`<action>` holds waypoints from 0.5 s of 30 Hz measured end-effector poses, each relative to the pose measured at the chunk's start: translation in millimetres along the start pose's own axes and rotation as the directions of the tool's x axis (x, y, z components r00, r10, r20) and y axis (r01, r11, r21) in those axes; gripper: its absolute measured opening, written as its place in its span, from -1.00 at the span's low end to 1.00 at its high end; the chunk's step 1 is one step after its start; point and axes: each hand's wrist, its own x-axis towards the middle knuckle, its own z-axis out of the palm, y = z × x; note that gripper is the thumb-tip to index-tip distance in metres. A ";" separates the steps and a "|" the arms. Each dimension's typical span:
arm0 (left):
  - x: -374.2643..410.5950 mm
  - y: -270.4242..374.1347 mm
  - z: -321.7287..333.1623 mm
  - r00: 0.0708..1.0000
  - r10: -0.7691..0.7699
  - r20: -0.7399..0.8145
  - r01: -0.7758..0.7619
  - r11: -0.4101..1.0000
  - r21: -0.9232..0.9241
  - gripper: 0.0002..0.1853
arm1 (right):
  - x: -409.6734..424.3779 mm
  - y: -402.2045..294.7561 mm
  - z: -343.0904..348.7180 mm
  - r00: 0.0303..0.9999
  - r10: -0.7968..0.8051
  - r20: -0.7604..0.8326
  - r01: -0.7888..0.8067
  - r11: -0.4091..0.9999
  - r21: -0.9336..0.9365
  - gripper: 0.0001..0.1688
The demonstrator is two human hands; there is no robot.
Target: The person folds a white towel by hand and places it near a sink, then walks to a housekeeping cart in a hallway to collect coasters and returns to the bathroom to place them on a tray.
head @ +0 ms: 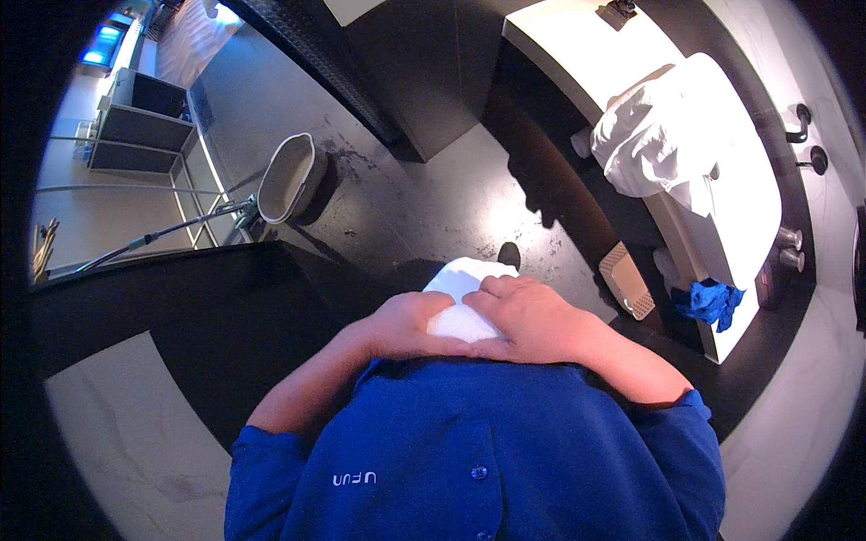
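Note:
A white cloth, probably a folded towel (467, 321), is held in front of my chest by both hands. My left hand (413, 321) grips its left side, the thumb near the lower edge. My right hand (524, 314) lies over its right side with curled fingers on top. The two hands meet at the cloth's lower edge. Crumpled white fabric (639, 142) hangs over the edge of the washbasin (734, 135) on the right. A blue cloth (712, 303) lies on the counter's near end.
A light plastic tub (287, 179) stands on the dark floor beside a long-handled mop (176, 230). A tan perforated tray (626, 280) is below the counter (565, 51). Two cups (791, 249) and a black wall tap (802, 125) are at the right.

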 end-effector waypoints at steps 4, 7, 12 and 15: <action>10.0 -2.7 -4.6 0.988 0.131 -0.085 -0.099 0.945 0.312 -0.35 | 8.0 22.6 5.1 0.972 0.054 0.229 -0.109 0.966 0.233 -0.43; 9.9 16.2 3.0 0.932 0.270 -0.241 -0.132 0.873 0.469 -0.49 | 11.2 51.4 14.2 0.914 0.072 0.400 -0.255 0.867 0.428 -0.42; 29.4 6.4 8.1 0.992 0.045 -0.121 -0.008 0.956 0.292 -0.56 | 12.0 56.4 19.1 0.902 0.108 0.419 -0.310 0.836 0.453 -0.35; 52.8 -20.7 8.7 0.992 -0.123 0.026 0.122 0.991 0.060 -0.43 | 5.7 35.8 10.1 0.985 0.100 0.140 -0.121 0.982 0.148 -0.33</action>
